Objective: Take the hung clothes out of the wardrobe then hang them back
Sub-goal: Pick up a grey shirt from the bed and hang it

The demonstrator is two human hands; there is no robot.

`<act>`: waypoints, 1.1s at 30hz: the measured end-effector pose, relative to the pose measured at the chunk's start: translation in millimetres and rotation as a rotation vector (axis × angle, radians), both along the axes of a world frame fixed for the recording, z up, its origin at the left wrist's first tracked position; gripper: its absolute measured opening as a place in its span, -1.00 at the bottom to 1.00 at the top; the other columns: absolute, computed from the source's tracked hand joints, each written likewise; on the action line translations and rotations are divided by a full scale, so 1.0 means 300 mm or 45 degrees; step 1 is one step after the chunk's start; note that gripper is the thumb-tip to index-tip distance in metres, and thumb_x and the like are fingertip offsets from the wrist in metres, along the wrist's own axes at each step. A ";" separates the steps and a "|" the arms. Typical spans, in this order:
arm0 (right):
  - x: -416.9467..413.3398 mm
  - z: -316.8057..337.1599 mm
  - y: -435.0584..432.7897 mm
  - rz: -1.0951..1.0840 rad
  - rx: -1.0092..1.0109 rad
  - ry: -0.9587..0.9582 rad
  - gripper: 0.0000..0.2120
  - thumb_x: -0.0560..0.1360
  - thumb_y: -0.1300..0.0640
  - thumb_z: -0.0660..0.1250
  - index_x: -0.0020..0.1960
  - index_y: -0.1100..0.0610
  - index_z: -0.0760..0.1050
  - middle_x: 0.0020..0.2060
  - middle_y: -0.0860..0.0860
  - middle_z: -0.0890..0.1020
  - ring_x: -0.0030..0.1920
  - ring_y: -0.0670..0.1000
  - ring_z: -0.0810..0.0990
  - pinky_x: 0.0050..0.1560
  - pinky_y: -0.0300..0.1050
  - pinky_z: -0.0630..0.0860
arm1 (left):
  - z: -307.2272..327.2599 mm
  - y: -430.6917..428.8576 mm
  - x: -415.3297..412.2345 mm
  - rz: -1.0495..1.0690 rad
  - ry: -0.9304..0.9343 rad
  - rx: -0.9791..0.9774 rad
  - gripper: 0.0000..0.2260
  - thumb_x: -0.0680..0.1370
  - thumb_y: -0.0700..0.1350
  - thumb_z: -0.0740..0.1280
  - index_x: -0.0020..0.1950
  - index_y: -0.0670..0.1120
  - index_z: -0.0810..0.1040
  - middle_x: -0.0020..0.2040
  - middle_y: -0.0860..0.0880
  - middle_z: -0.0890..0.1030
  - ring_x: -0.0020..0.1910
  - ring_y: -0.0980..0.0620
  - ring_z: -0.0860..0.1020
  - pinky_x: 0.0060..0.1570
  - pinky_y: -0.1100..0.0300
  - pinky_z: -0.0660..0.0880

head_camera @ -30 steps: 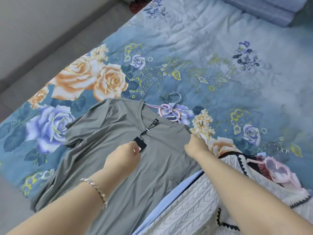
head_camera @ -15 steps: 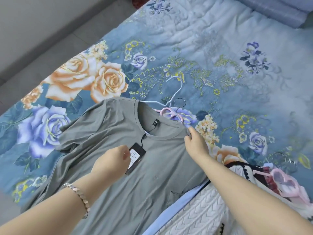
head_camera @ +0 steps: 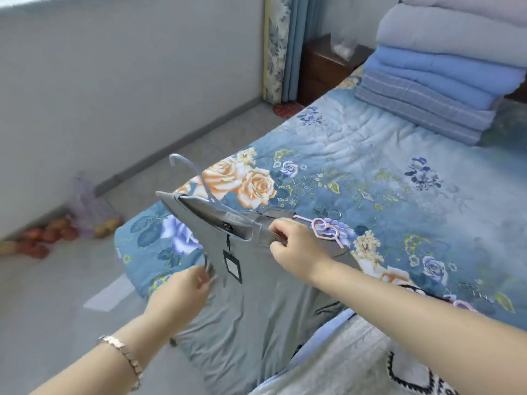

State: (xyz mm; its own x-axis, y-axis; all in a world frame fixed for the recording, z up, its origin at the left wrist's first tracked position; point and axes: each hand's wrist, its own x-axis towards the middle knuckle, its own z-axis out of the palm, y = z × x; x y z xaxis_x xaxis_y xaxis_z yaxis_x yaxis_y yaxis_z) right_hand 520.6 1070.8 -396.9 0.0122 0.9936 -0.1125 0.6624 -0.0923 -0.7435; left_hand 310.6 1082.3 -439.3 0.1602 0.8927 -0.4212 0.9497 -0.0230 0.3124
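The grey shirt (head_camera: 251, 303) is half off the bed (head_camera: 370, 155). Its neck end is raised toward 11 o'clock on a grey hanger (head_camera: 199, 178) whose hook pokes up past the collar, and the hem trails on the quilt at 6 o'clock. My right hand (head_camera: 296, 246) pinches the shoulder just right of the collar, fingers curled into the cloth. My left hand (head_camera: 182, 292) is at the shirt's left edge, around 8 o'clock, but motion smears its fingers, so I cannot tell whether it grips anything.

To do this step well, I reckon I should seat both shoulders squarely on the hanger arms before lifting further. The dangling tag (head_camera: 232, 265) should hang free, and I should carry by the hook, not the cloth. A pink hanger (head_camera: 326, 230) lies just beyond my right hand at 2 o'clock, and I would steer clear of snagging it.
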 end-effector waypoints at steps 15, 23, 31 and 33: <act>-0.949 0.680 -0.687 0.763 0.236 0.023 -0.64 0.54 0.01 0.27 -0.36 0.00 0.22 -0.43 -0.11 0.33 -0.35 -0.05 0.31 -0.36 -0.30 0.25 | 0.690 -0.975 -0.895 0.736 -0.004 0.334 -0.84 0.54 -0.12 0.16 0.02 0.01 0.52 -0.01 0.02 0.58 -0.05 0.00 0.52 -0.04 0.18 0.47; -1.208 0.935 -1.101 1.380 0.374 0.080 -0.65 0.56 0.00 0.23 -0.38 0.01 0.28 -0.46 -0.08 0.32 -0.43 -0.11 0.28 -0.41 -0.28 0.22 | 0.911 -1.628 -1.013 1.357 0.031 0.468 -0.89 0.52 -0.14 0.17 -0.15 0.02 0.44 -0.07 -0.05 0.58 -0.04 -0.09 0.54 -0.03 0.13 0.47; -1.365 1.135 -1.635 1.953 0.376 0.189 -0.74 0.58 -0.01 0.21 -0.25 0.06 0.40 -0.48 -0.06 0.33 -0.47 -0.08 0.27 -0.46 -0.28 0.19 | 0.998 -2.430 -0.967 2.003 -0.021 0.522 -0.88 0.50 -0.15 0.16 -0.22 -0.04 0.44 -0.13 -0.09 0.56 -0.09 -0.12 0.56 -0.02 0.11 0.52; -1.402 1.193 -1.784 2.069 0.377 0.201 -0.73 0.58 0.00 0.20 -0.26 0.08 0.40 -0.48 -0.05 0.32 -0.48 -0.09 0.25 -0.52 -0.34 0.17 | 1.032 -2.624 -0.938 2.154 -0.036 0.588 -0.88 0.46 -0.13 0.17 -0.27 -0.01 0.41 -0.19 -0.07 0.53 -0.10 -0.12 0.55 0.03 0.03 0.55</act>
